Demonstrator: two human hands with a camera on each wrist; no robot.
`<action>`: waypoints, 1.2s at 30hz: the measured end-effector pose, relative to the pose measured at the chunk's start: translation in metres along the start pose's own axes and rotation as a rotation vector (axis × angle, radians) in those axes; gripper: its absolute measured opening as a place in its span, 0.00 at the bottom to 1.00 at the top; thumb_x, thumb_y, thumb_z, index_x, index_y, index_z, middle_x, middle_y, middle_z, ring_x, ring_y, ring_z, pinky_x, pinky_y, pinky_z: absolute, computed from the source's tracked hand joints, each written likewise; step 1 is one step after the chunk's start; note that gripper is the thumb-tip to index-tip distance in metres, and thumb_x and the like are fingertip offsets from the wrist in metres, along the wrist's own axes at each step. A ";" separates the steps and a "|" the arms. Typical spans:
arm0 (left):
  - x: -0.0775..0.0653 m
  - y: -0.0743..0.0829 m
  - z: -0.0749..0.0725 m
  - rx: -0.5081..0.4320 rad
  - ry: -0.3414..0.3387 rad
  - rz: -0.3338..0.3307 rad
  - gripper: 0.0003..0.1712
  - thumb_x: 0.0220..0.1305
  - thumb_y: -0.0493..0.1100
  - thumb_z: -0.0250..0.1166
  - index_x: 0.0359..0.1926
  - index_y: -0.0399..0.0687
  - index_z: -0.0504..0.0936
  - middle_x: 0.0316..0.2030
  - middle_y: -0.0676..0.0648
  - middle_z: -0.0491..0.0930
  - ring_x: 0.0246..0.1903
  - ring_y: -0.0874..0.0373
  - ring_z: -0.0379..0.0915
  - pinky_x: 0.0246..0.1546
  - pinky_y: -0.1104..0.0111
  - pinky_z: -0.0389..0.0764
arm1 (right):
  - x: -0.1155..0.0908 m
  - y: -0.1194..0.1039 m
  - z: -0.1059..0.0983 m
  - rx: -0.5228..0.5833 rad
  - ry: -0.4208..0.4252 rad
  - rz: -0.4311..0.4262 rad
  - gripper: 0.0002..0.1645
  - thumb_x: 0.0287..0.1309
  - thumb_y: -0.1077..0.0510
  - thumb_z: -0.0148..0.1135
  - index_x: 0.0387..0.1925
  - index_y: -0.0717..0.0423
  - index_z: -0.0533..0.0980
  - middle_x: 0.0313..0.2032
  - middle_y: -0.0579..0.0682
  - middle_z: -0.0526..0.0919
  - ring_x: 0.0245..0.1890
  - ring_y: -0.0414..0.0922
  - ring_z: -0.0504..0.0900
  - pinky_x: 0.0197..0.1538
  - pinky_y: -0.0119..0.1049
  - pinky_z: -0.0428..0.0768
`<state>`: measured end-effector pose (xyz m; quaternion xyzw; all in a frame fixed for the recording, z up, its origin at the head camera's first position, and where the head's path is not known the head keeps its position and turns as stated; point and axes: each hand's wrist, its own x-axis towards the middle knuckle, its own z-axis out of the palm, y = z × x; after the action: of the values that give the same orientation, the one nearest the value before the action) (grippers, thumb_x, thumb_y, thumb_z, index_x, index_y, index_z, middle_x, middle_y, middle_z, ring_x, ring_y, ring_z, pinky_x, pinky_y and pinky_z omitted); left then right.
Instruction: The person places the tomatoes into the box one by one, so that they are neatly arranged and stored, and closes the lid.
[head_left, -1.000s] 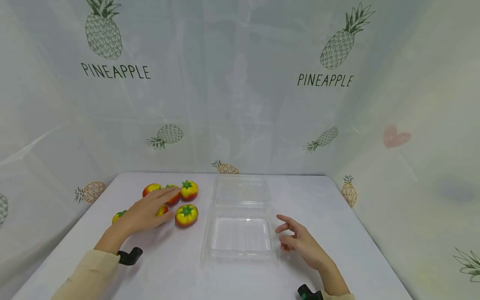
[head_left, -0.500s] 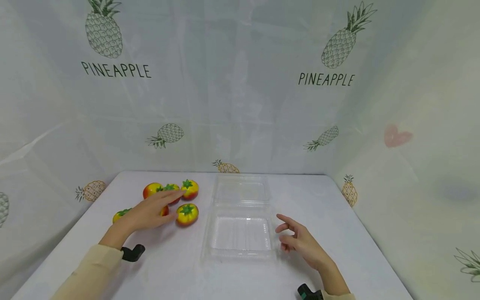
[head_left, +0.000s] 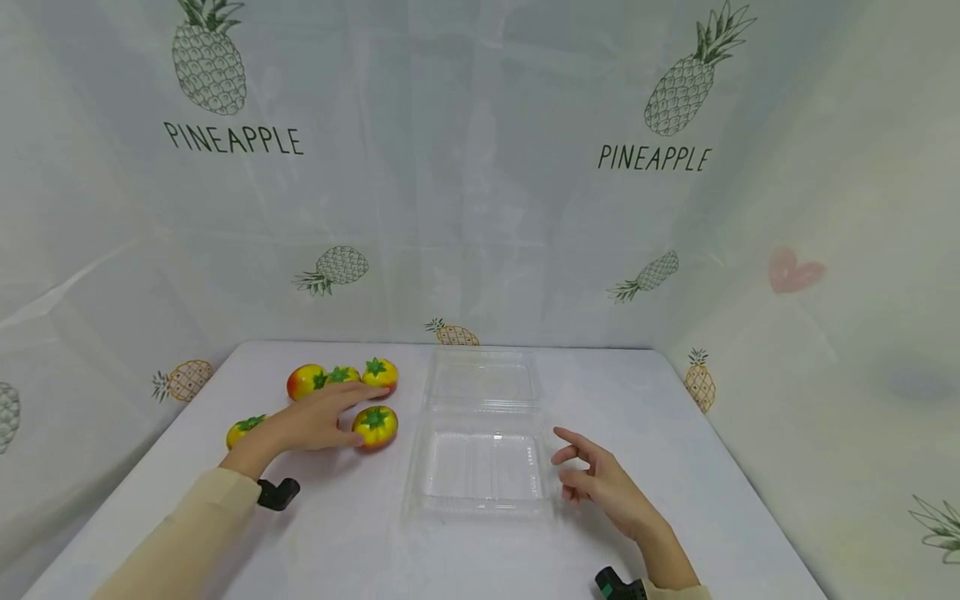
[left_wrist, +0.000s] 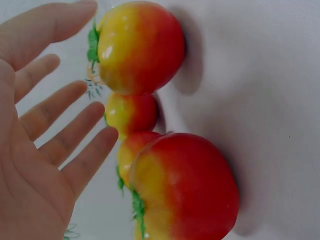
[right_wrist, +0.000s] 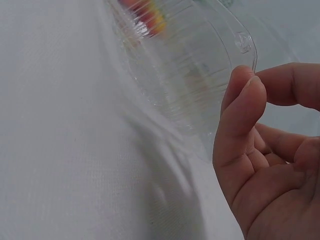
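Note:
My left hand (head_left: pixel 318 418) reaches over a group of yellow-and-red tomato-like fruits with green leafy tops, fingers spread and holding nothing. Its thumb tip is right at the front right fruit (head_left: pixel 375 428), and its fingertips overlap the back right fruit (head_left: pixel 380 375). In the left wrist view the open palm (left_wrist: pixel 30 175) faces a large fruit (left_wrist: pixel 187 190) and a second fruit (left_wrist: pixel 142 47). Part of the group is hidden under the hand. My right hand (head_left: pixel 600 483) hovers beside the clear plastic clamshell box (head_left: pixel 416 467), fingers loosely bent, fingertips close to its right rim.
The box lies opened in the middle of the white table (head_left: pixel 322 550), its lid (head_left: pixel 483 379) folded back. Another fruit (head_left: pixel 242 430) sits at the far left beside the left wrist. A pineapple-printed curtain (head_left: pixel 480 167) surrounds the table's back and sides.
My left hand has slid a little to the right over the fruits, its thumb coming to the front right fruit. The right hand and the box have stayed put.

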<state>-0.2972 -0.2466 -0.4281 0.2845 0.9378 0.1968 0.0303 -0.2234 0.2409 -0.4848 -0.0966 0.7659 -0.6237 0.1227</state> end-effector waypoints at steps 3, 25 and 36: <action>0.005 -0.002 0.001 -0.039 -0.030 0.012 0.45 0.65 0.49 0.76 0.80 0.57 0.69 0.77 0.51 0.68 0.78 0.41 0.58 0.76 0.36 0.61 | 0.000 0.001 0.000 0.004 -0.004 -0.001 0.44 0.70 0.67 0.61 0.82 0.60 0.57 0.58 0.68 0.73 0.29 0.43 0.79 0.33 0.30 0.84; 0.014 -0.009 0.000 -0.164 -0.188 -0.040 0.45 0.65 0.46 0.76 0.79 0.60 0.69 0.76 0.46 0.67 0.72 0.43 0.65 0.70 0.42 0.73 | -0.002 0.000 0.001 0.031 -0.006 0.000 0.44 0.69 0.68 0.62 0.82 0.60 0.56 0.57 0.68 0.73 0.28 0.42 0.80 0.33 0.30 0.83; 0.012 -0.008 0.002 -0.200 -0.184 -0.015 0.41 0.66 0.44 0.75 0.78 0.50 0.71 0.75 0.43 0.69 0.67 0.45 0.70 0.64 0.50 0.81 | 0.000 0.001 0.000 0.019 -0.001 0.007 0.44 0.69 0.67 0.62 0.82 0.59 0.57 0.57 0.67 0.73 0.28 0.43 0.79 0.33 0.29 0.83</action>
<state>-0.3108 -0.2455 -0.4320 0.2898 0.9088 0.2624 0.1459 -0.2235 0.2412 -0.4862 -0.0930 0.7602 -0.6305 0.1263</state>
